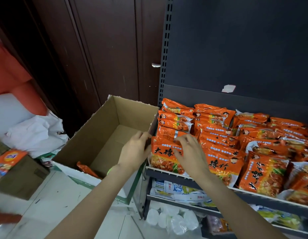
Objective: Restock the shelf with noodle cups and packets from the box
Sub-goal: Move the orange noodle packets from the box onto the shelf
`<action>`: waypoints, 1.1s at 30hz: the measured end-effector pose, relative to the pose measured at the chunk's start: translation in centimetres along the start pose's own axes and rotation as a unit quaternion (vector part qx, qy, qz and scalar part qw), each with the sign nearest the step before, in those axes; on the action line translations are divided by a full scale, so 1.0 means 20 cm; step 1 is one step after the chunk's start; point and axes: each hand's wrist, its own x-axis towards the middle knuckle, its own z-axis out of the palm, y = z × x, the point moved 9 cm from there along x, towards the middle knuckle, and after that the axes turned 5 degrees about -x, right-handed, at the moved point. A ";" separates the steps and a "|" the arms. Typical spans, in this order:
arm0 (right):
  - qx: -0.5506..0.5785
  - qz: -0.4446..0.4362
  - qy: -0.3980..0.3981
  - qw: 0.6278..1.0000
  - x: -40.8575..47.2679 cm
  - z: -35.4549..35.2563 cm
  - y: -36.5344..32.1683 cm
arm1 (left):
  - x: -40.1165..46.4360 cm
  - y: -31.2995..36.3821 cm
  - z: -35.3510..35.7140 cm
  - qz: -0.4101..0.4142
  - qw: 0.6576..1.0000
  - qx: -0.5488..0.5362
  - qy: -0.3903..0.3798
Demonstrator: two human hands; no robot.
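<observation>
Orange noodle packets (218, 133) fill the top shelf (168, 171) of a dark metal rack, stacked in rows, leaning back. Both hands at the leftmost front packet (164, 158), which stands upright against the shelf's front lip. Right hand (191, 152) lies over its upper right part, fingers bent and spread, tips pressing the top edge; thumb hidden, so a real grip can't be confirmed. Left hand (135, 150) at the packet's left edge, fingers curled around it, between packet and box wall. Cardboard box (98, 133) sits open just left of the shelf, touching the rack side; one orange packet (86, 169) left in its near corner. Lower shelves hold white-blue-yellow packets (177, 188) and, at the bottom, white cups (168, 219). Another orange packet (7, 160) lies on a smaller carton (25, 178) far left.
</observation>
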 end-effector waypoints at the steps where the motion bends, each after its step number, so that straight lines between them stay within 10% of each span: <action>1: 0.035 0.000 0.001 0.999 0.00 -0.01 -0.04 | -0.03 -0.02 -0.04 0.000 1.000 -0.004 0.017; 7: 0.133 0.006 -0.044 0.990 0.08 0.10 -0.30 | -0.09 -0.29 -0.23 -0.061 0.994 -0.082 0.043; 17: 0.124 0.139 -0.159 0.970 0.24 0.53 -0.51 | 0.11 -0.75 0.03 -0.072 0.966 -0.159 -0.191; 33: 0.252 0.249 -0.098 0.930 0.07 0.66 -0.44 | 0.01 -0.85 0.64 -0.122 0.876 -0.218 -0.411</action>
